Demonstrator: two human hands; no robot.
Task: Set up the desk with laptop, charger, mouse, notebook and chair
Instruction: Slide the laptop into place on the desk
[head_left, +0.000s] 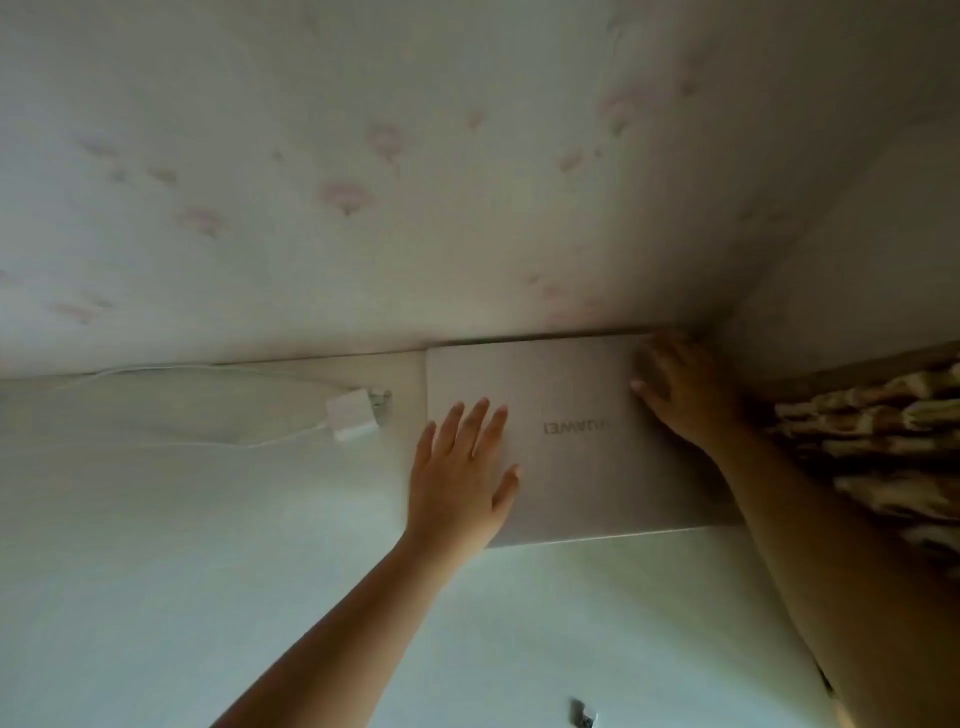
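Note:
A closed silver laptop (571, 467) lies flat on the white desk (182, 545), pushed into the far right corner against the wall. My left hand (462, 467) rests flat on the lid's left part, fingers spread. My right hand (680, 389) reaches to the laptop's far right corner, fingers curled over that edge. A white charger brick (356, 413) with its thin white cable (208, 434) lies on the desk just left of the laptop. Mouse, notebook and chair are out of view.
Floral wallpaper (363, 182) covers the wall behind the desk. A patterned cloth (883, 447) sits at the right edge beside the laptop. A small dark metal object (582, 714) shows at the bottom of the desk.

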